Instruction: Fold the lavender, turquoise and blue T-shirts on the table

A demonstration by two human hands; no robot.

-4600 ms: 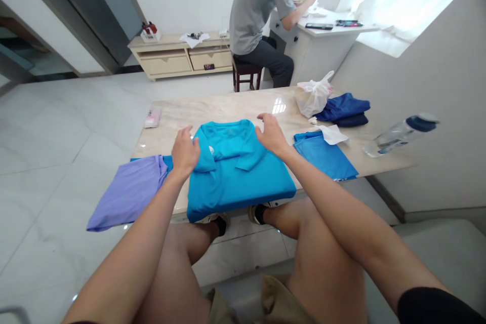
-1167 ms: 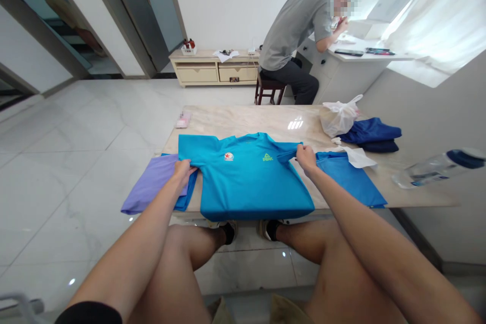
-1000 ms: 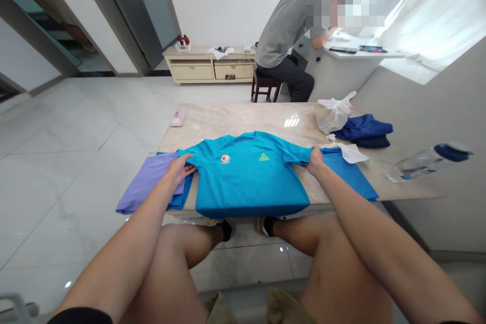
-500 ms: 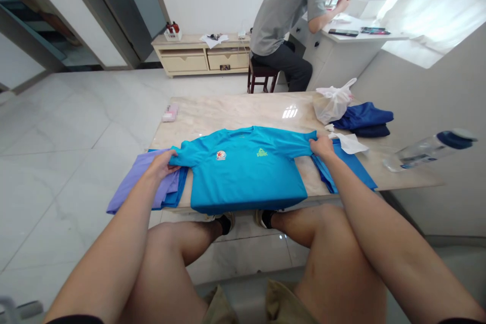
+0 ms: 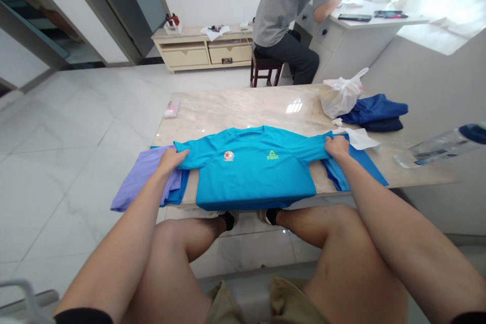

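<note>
Gripping a blue T-shirt (image 5: 252,169), left hand (image 5: 169,159) at one sleeve, right hand (image 5: 336,147) opposite

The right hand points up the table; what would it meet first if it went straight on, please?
The right hand already holds the T-shirt's sleeve, so that comes first; beyond it, probably the marble table, though depth is unclear.

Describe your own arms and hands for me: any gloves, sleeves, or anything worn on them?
Both are bare: the left hand and the right hand wear no gloves, and no watch or band shows on either forearm. The only clothing is a black short sleeve at the bottom edge of the view on each arm: the left sleeve and the right sleeve.
</note>
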